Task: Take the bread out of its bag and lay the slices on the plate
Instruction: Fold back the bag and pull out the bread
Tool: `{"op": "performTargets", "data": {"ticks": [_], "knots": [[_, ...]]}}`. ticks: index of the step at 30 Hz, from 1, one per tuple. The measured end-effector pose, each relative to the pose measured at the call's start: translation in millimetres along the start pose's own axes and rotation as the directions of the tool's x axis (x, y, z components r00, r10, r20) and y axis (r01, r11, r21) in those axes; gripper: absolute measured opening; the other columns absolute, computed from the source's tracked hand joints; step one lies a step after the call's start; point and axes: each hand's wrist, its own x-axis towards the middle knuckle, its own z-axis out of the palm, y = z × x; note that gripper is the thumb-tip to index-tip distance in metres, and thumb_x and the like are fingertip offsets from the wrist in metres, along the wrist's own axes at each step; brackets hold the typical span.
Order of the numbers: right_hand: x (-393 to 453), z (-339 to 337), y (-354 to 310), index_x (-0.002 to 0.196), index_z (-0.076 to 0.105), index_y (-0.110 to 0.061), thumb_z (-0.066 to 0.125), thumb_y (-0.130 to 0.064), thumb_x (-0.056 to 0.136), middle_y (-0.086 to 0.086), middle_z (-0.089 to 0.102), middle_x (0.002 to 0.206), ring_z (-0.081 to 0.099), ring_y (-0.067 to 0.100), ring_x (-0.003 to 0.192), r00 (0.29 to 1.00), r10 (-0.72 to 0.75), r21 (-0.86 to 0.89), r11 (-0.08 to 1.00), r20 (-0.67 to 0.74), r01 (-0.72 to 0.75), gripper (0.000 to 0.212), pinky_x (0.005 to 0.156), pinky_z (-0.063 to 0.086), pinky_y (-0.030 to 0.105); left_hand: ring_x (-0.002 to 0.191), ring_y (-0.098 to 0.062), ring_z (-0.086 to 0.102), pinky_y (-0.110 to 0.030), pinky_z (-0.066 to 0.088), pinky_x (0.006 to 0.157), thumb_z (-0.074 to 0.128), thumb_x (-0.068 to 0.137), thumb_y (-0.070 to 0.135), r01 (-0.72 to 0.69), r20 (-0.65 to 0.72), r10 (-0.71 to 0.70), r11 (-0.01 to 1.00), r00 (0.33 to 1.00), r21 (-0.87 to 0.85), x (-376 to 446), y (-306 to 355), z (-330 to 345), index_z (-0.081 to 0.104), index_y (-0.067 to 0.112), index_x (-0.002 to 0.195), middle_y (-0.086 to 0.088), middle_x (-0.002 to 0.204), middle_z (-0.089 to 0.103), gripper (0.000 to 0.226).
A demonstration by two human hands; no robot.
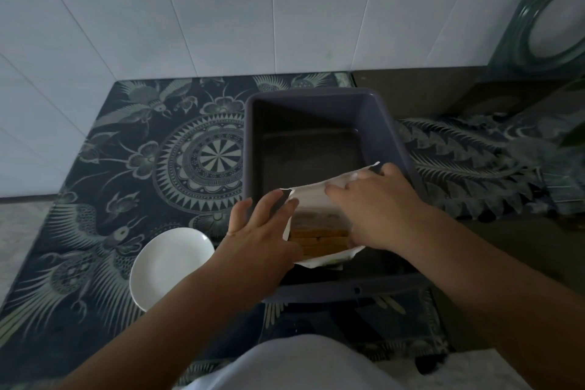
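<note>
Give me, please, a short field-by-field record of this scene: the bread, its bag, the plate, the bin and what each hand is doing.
bread: brown slices stacked, still inside the bag
bag: white bag held over the near part of the bin
bin: grey plastic bin, nothing else seen in it, on a patterned cloth
plate: white plate, bare, left of the bin
left hand: left hand on the bag's left edge
right hand: right hand grips the bag's top right
task state: no slice on the plate yet
</note>
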Motion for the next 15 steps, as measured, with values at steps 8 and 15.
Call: {"op": "performTargets", "data": {"ticks": [8, 15], "knots": [[16.8, -16.2, -29.8, 0.135, 0.043, -0.023, 0.074, -0.046, 0.074, 0.007, 0.063, 0.118, 0.054, 0.025, 0.108, 0.986, -0.016, -0.193, 0.980, 0.167, 0.049, 0.072, 0.096, 0.025, 0.045, 0.143, -0.047, 0.022, -0.062, 0.029, 0.111, 0.058, 0.092, 0.043, -0.020, 0.101, 0.021, 1.000, 0.995, -0.013, 2.9, -10.2, -1.4, 0.057, 0.044, 0.123, -0.023, 0.162, 0.008, 0.030], [38.6, -7.5, -47.6, 0.108, 0.065, -0.014, 0.067, -0.026, 0.085, -0.001, 0.044, 0.068, 0.065, 0.030, 0.094, 0.956, -0.073, 0.131, 0.991, 0.286, 0.036, 0.026, 0.065, 0.042, 0.038, 0.146, -0.045, 0.013, -0.061, 0.027, 0.111, 0.049, 0.097, 0.044, -0.030, 0.131, 0.030, 1.000, 0.991, -0.003, -0.6, -7.7, -4.4, 0.059, 0.044, 0.121, -0.023, 0.162, 0.002, 0.026]]}}
